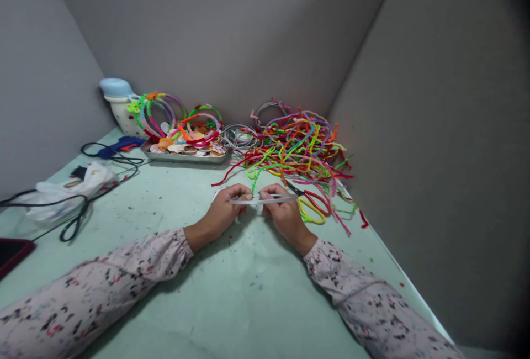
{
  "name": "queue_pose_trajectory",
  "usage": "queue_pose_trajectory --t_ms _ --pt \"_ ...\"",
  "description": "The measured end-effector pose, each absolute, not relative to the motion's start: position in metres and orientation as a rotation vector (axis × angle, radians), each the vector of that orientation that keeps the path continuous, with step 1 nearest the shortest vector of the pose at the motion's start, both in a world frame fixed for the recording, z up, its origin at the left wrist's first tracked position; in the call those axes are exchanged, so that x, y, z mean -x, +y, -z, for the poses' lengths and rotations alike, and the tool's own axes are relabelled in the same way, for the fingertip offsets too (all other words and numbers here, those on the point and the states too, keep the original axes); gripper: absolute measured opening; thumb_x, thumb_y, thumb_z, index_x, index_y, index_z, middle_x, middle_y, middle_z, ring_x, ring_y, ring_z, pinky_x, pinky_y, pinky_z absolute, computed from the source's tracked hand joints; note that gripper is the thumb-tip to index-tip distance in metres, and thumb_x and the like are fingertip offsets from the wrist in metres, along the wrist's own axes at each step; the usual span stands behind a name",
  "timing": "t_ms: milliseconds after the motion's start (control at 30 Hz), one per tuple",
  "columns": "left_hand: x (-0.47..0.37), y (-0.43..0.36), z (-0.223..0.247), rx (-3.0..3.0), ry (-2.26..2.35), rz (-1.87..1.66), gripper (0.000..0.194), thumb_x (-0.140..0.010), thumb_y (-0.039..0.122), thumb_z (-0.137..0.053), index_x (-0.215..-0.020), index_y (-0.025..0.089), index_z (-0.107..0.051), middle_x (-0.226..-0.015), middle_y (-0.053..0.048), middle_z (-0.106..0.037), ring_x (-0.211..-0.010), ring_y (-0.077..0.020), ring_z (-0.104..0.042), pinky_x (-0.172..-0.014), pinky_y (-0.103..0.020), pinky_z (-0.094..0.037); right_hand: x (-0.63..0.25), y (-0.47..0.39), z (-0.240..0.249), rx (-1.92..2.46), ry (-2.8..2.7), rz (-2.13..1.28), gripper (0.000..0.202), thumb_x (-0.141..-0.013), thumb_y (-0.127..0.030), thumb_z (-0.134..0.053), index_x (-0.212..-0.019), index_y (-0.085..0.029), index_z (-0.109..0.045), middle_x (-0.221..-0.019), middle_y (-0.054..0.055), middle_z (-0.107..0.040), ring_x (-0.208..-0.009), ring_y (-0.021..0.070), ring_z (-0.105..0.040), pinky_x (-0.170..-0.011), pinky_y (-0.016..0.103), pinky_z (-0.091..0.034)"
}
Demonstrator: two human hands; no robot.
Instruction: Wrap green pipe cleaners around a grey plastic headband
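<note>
Evidently, the work was at an early stage: the slim pale band [265, 201], held low above the worktop [256, 292] between the two hands, looked bare along most of its visible length. A bright green pipe cleaner [253, 185] rose from the short stretch between the fingers, its far end arching back toward the heap of pipe cleaners [302, 138]. Whether any turns had been wound on was too small to tell. Behind, several colourfully covered hoops [205, 107] stood finished, by the look of them, in the metal tray [186, 158], while uncovered grey hoops [227, 137] lay just beside it.

As for the grip, the left hand [226, 207] was pinched nearly closed on the band, close by the green strand; the right hand [285, 212] pinched the band's other side, fingers curled. The scissors [295, 189] lay near the right hand, unheld.
</note>
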State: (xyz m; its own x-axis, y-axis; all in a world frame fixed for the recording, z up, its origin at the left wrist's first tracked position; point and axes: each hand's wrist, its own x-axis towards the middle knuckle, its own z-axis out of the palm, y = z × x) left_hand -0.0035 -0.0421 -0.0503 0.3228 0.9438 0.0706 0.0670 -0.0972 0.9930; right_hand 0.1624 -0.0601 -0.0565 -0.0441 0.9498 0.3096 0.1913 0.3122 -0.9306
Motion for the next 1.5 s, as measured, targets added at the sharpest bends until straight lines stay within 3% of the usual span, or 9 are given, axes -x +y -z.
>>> queue_pose_trajectory --t_ms 100,567,833,1133,1267,1500 --pt "0.0032 -0.0416 0.0506 -1.451 0.99 -0.968 0.018 -0.079 0.035 -0.056 -0.081 0.017 -0.055 -0.054 0.005 -0.049 -0.048 -0.01 -0.042 -0.048 -0.022 -0.033 -0.1624 -0.0607 0.0578 1.188 -1.537 -0.781 0.025 -0.087 -0.041 -0.052 -0.075 -0.02 -0.057 -0.055 -0.004 -0.052 -0.051 0.0117 -0.048 -0.051 0.023 -0.037" --pt "0.0029 -0.0399 0.0536 -1.497 1.054 -0.992 0.015 -0.077 0.032 -0.054 -0.073 0.017 -0.054 -0.051 0.005 -0.049 -0.048 -0.0105 -0.044 -0.049 -0.022 -0.034 -0.1616 -0.0614 0.0556 1.258 -1.577 -0.784 0.027 -0.088 -0.044 -0.049 -0.075 -0.021 -0.056 -0.054 -0.004 -0.053 -0.048 0.0128 -0.048 -0.049 0.024 -0.037" --pt "0.0031 -0.0422 0.0522 -1.476 1.049 -1.013 0.018 -0.08 0.035 -0.054 -0.074 0.018 -0.053 -0.053 0.005 -0.048 -0.047 -0.0095 -0.042 -0.046 -0.021 -0.031 -0.1602 -0.0623 0.0586 1.227 -1.615 -0.742 0.024 -0.088 -0.04 -0.05 -0.076 -0.022 -0.058 -0.059 -0.003 -0.054 -0.054 0.0134 -0.049 -0.054 0.024 -0.038" --pt "0.0022 -0.0435 0.0471 -1.416 0.991 -1.044 0.01 -0.077 0.026 -0.052 -0.071 0.017 -0.052 -0.053 0.005 -0.046 -0.047 -0.0087 -0.039 -0.046 -0.022 -0.029 -0.1588 -0.0635 0.0588 1.166 -1.627 -0.725 0.02 -0.087 -0.037 -0.051 -0.077 -0.021 -0.059 -0.073 0.001 -0.06 -0.066 0.0156 -0.054 -0.061 0.026 -0.043" --pt "0.0028 -0.0422 0.0515 -1.454 1.017 -1.013 0.013 -0.08 0.03 -0.052 -0.074 0.018 -0.051 -0.054 0.005 -0.047 -0.047 -0.0091 -0.041 -0.046 -0.021 -0.03 -0.1588 -0.0638 0.057 1.186 -1.608 -0.748 0.022 -0.087 -0.038 -0.051 -0.074 -0.021 -0.058 -0.063 -0.001 -0.057 -0.058 0.0139 -0.051 -0.056 0.024 -0.041" --pt "0.0035 -0.041 0.0544 -1.661 1.047 -1.102 0.024 -0.076 0.029 -0.062 -0.095 0.017 -0.053 -0.083 0.0 -0.057 -0.068 -0.0118 -0.051 -0.06 -0.022 -0.041 -0.1595 -0.0572 0.0623 1.205 -1.427 -0.938 0.03 -0.086 -0.045 -0.051 -0.069 -0.02 -0.053 -0.052 -0.004 -0.052 -0.045 0.0106 -0.046 -0.044 0.021 -0.038"
